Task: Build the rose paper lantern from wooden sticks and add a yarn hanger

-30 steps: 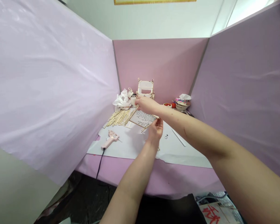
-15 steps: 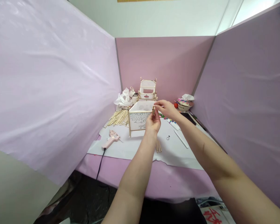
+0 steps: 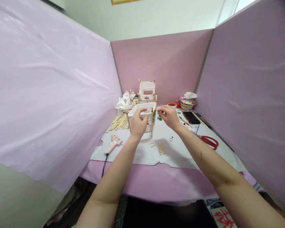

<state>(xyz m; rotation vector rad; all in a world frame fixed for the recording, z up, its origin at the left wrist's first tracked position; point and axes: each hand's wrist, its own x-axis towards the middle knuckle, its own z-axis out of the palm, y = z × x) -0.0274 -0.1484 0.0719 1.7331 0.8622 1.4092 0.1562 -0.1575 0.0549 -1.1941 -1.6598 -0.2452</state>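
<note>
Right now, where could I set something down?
Bare white sheet shows between the short sticks and the right forearm, and just near-right of the red scissors. It looks crowded around the paper-sided frame, by the long sticks at left, and at back right around phone and bowl.

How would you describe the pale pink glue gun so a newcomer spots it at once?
Start at the white sheet spread over the pink-covered table. Near its left end, just in front of the heaped thin tan wooden sticks, lies the pale pink plastic glue gun. Unlike the sticks, it has a black cord.
</note>
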